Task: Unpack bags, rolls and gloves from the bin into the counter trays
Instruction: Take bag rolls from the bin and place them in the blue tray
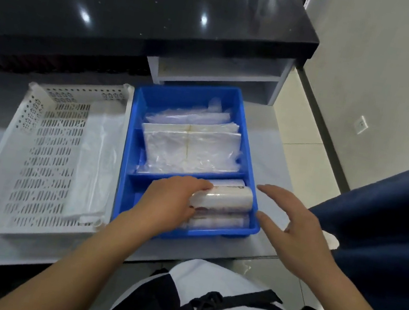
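Note:
A blue divided tray [132, 126] sits on the grey counter. Its far compartment holds stacked clear plastic bags [188, 146]. The near compartment holds white rolls; my left hand [171, 203] grips the left end of the top roll [225, 199], with more rolls [219, 222] under it. Just outside the tray's right wall, my right hand [292, 223] hovers with fingers spread, holding nothing. A white perforated basket [43, 155] lies to the left with a folded clear bag pack [96, 163] along its right side.
A black glossy countertop [142, 3] rises behind the trays, with a grey open shelf [219, 76] under it. A dark blue bin [389, 226] stands at the right on the tiled floor. The counter's front edge runs just below the trays.

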`<action>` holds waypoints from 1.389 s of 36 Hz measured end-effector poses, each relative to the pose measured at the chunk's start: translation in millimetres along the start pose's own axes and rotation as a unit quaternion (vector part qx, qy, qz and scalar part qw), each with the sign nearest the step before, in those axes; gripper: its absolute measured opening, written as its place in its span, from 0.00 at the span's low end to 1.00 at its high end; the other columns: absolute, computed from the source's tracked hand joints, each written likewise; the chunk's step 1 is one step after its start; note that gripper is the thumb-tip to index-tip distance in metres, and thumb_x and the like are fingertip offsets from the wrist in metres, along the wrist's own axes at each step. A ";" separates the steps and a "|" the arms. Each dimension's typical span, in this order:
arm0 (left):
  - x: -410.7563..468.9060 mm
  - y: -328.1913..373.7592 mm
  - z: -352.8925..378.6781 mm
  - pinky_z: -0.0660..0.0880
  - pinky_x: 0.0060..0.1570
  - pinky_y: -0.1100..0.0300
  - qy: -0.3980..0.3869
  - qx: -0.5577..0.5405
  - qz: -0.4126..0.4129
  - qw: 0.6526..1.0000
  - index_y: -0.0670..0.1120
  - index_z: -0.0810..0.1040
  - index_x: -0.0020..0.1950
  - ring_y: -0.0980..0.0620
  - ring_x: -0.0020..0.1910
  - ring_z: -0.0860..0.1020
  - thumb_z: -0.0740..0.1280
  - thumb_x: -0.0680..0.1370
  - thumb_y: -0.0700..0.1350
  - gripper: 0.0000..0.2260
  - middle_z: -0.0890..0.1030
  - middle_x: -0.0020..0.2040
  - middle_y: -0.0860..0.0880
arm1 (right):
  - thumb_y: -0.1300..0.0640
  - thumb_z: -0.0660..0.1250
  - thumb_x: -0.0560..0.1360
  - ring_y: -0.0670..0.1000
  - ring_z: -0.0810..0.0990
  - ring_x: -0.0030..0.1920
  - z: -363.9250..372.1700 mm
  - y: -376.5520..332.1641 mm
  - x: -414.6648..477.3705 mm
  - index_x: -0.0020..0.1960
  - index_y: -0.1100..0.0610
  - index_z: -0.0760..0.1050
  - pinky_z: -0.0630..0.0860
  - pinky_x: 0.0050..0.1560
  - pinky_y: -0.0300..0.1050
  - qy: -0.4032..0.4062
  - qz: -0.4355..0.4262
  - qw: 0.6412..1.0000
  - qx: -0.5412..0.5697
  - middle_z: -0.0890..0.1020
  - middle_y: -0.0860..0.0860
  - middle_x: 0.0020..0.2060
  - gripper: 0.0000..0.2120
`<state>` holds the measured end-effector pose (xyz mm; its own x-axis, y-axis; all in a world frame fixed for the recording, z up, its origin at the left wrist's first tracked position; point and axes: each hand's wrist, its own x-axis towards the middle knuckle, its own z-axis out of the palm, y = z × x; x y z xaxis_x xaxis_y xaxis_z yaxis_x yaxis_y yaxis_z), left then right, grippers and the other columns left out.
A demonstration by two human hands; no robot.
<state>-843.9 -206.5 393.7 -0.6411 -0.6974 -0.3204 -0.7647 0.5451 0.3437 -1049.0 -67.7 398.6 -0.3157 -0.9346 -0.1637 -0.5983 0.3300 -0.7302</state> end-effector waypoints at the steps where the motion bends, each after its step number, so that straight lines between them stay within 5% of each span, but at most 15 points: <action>1: 0.8 -1.7 1.1 0.69 0.64 0.56 -0.001 -0.007 -0.003 1.000 0.63 0.66 0.73 0.52 0.68 0.72 0.69 0.76 0.48 0.27 0.72 0.72 0.58 | 0.52 0.67 0.78 0.40 0.67 0.68 3.2 0.9 0.7 0.70 0.40 0.69 0.66 0.69 0.40 -0.016 -0.010 1.000 -0.012 0.70 0.38 0.69 0.22; 8: -4.1 -5.8 23.4 0.68 0.67 0.52 0.041 -0.001 0.019 0.999 0.59 0.66 0.75 0.50 0.69 0.71 0.68 0.77 0.49 0.27 0.72 0.72 0.55 | 0.44 0.57 0.79 0.46 0.55 0.77 24.6 4.0 1.3 0.77 0.46 0.60 0.58 0.75 0.52 -0.106 -0.096 0.979 -0.146 0.59 0.44 0.78 0.27; 12: -14.9 -1.3 36.7 0.53 0.75 0.42 0.076 0.064 -0.021 0.995 0.58 0.59 0.78 0.46 0.78 0.58 0.61 0.80 0.55 0.27 0.59 0.79 0.52 | 0.38 0.50 0.80 0.44 0.41 0.78 30.7 12.4 -2.6 0.79 0.42 0.44 0.46 0.77 0.54 -0.145 -0.082 0.960 -0.226 0.42 0.40 0.79 0.31; 17: -40.2 6.7 58.8 0.43 0.77 0.43 0.112 0.062 -0.065 0.990 0.55 0.49 0.80 0.47 0.80 0.43 0.43 0.75 0.68 0.35 0.47 0.81 0.53 | 0.35 0.47 0.79 0.44 0.39 0.78 30.1 19.5 0.7 0.79 0.41 0.43 0.44 0.77 0.55 -0.145 -0.093 0.959 -0.223 0.41 0.39 0.78 0.31; 21: -50.3 15.4 78.9 0.38 0.76 0.41 0.104 0.079 -0.088 0.988 0.56 0.34 0.79 0.48 0.77 0.31 0.39 0.74 0.72 0.38 0.34 0.80 0.53 | 0.32 0.39 0.72 0.45 0.39 0.78 35.5 26.4 -0.5 0.79 0.41 0.42 0.44 0.77 0.55 -0.128 -0.114 0.961 -0.215 0.40 0.39 0.77 0.36; 30: -46.8 24.6 86.1 0.35 0.75 0.43 0.108 0.066 -0.112 0.986 0.55 0.37 0.80 0.49 0.76 0.28 0.46 0.76 0.71 0.38 0.33 0.79 0.55 | 0.36 0.51 0.74 0.53 0.54 0.78 46.6 35.5 0.3 0.78 0.49 0.56 0.62 0.72 0.60 -0.088 -0.145 0.972 -0.161 0.57 0.48 0.78 0.36; 38: -49.3 29.4 83.1 0.30 0.74 0.46 0.088 0.041 -0.114 0.989 0.58 0.32 0.78 0.51 0.74 0.25 0.53 0.77 0.69 0.39 0.28 0.77 0.57 | 0.35 0.52 0.76 0.48 0.45 0.79 36.9 32.3 1.8 0.79 0.44 0.49 0.51 0.77 0.55 -0.126 -0.134 0.966 -0.183 0.49 0.43 0.79 0.34; 42: -55.7 20.9 65.4 0.37 0.77 0.46 0.042 0.002 -0.085 0.995 0.59 0.38 0.79 0.51 0.77 0.30 0.62 0.77 0.63 0.40 0.34 0.79 0.58 | 0.37 0.59 0.77 0.51 0.61 0.75 22.7 10.1 6.3 0.76 0.46 0.61 0.60 0.74 0.54 -0.123 -0.116 0.961 -0.218 0.63 0.47 0.77 0.30; 45: -70.0 10.1 36.1 0.47 0.78 0.48 0.015 -0.077 -0.072 0.994 0.58 0.49 0.80 0.54 0.79 0.39 0.64 0.78 0.59 0.35 0.42 0.81 0.58 | 0.36 0.60 0.76 0.52 0.76 0.60 5.9 -22.1 16.0 0.65 0.45 0.74 0.71 0.62 0.54 -0.134 -0.107 0.948 -0.267 0.78 0.49 0.62 0.22; 47: -87.5 0.2 16.6 0.49 0.78 0.51 0.029 -0.097 -0.070 0.992 0.58 0.53 0.79 0.53 0.79 0.43 0.65 0.78 0.58 0.33 0.45 0.81 0.57 | 0.36 0.61 0.76 0.51 0.78 0.53 -2.6 -51.1 16.8 0.63 0.44 0.75 0.73 0.58 0.53 -0.165 -0.092 0.935 -0.301 0.81 0.49 0.55 0.20; 50: -129.2 -21.1 -4.5 0.48 0.77 0.53 0.097 -0.064 -0.076 0.990 0.57 0.54 0.79 0.51 0.80 0.47 0.65 0.78 0.58 0.33 0.50 0.81 0.53 | 0.35 0.63 0.75 0.53 0.77 0.58 5.2 -93.0 8.8 0.68 0.42 0.71 0.74 0.60 0.52 -0.183 -0.104 0.936 -0.281 0.79 0.48 0.63 0.24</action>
<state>-744.7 -130.0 431.8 -0.4855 -0.8497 -0.2056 -0.8288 0.3725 0.4176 -992.3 -107.3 461.6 0.0631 -0.9349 -0.3491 -0.9444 0.0572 -0.3239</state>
